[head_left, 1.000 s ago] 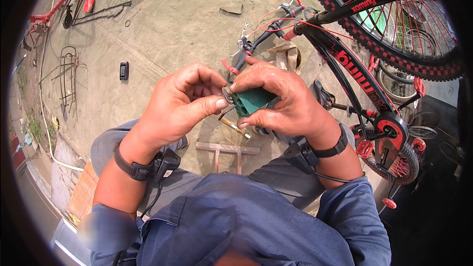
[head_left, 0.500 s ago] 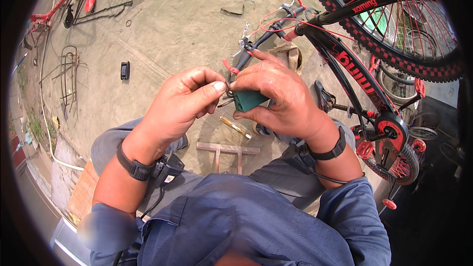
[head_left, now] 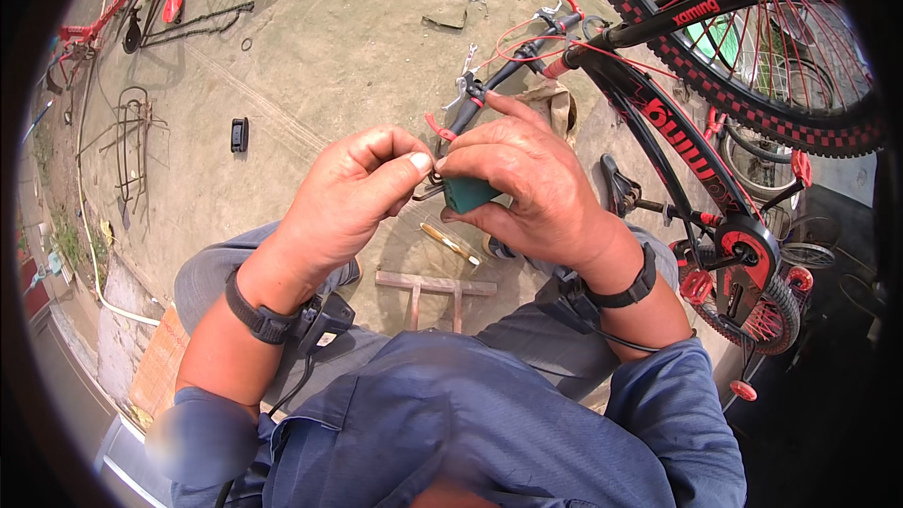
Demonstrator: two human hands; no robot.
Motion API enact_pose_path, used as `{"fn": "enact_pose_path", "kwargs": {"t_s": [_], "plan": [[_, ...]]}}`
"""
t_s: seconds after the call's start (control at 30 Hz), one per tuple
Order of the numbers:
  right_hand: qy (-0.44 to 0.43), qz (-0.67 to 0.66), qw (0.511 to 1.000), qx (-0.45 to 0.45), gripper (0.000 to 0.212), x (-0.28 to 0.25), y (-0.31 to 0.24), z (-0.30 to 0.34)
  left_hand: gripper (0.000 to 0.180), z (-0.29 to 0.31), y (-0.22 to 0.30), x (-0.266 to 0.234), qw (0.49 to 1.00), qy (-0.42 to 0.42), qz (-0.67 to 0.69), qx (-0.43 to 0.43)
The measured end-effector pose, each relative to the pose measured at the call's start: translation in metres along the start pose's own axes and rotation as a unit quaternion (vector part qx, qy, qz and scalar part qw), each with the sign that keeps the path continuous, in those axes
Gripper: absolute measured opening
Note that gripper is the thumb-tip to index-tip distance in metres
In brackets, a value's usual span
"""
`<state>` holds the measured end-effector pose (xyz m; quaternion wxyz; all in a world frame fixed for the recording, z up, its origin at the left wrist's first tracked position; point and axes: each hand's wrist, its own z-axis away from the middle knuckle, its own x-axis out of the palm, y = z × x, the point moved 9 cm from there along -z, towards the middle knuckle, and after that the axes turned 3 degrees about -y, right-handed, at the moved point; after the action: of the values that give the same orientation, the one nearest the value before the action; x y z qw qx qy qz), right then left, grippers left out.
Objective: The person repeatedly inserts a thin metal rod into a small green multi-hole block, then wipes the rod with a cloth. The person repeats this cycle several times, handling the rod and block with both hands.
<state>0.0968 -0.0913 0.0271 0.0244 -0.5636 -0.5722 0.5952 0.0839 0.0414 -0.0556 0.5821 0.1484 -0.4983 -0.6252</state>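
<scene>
In front of my chest, my right hand (head_left: 541, 183) grips a small dark green hex key holder (head_left: 470, 194), fingers over the top and thumb below. Thin dark bent keys (head_left: 428, 194) stick out at its left end. There my left hand (head_left: 357, 186) is closed, thumb pressed to the forefinger in a pinch on one of these hex keys. The two hands' fingertips nearly meet, and they partly hide the keys.
A black and red bicycle (head_left: 677, 136) stands upside down at right, handlebar (head_left: 513, 66) on the ground. Below my hands lie a yellow-handled tool (head_left: 450, 244) and a wooden frame (head_left: 437, 283). A small black part (head_left: 239, 134) and wire rack (head_left: 132, 155) lie at left.
The green holder has turned slightly and shifted a little left in my right hand. My left hand keeps its pinch almost in the same place.
</scene>
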Motion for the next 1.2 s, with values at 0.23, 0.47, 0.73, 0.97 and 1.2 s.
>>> {"fn": "enact_pose_path", "kwargs": {"t_s": [0.23, 0.47, 0.73, 0.97, 1.2], "plan": [[0.038, 0.024, 0.999, 0.013, 0.052, -0.005, 0.007, 0.004, 0.020, 0.001, 0.008, -0.002, 0.996, 0.008, -0.079, 0.032], [0.064, 0.048, 0.997, 0.017, 0.048, -0.009, 0.010, 0.005, 0.031, 0.003, -0.010, 0.000, 0.995, -0.019, -0.027, -0.092], [0.063, 0.069, 0.996, 0.014, 0.046, -0.007, 0.011, 0.004, 0.026, -0.001, -0.015, -0.002, 0.998, 0.009, -0.010, -0.069], [0.049, 0.069, 0.996, 0.015, 0.049, -0.003, 0.010, 0.003, 0.019, -0.001, -0.003, -0.003, 1.000, 0.017, -0.016, -0.006], [0.048, 0.060, 0.997, 0.015, 0.050, -0.003, 0.009, 0.003, 0.014, 0.001, 0.004, -0.003, 0.992, 0.036, -0.103, 0.056]]}}
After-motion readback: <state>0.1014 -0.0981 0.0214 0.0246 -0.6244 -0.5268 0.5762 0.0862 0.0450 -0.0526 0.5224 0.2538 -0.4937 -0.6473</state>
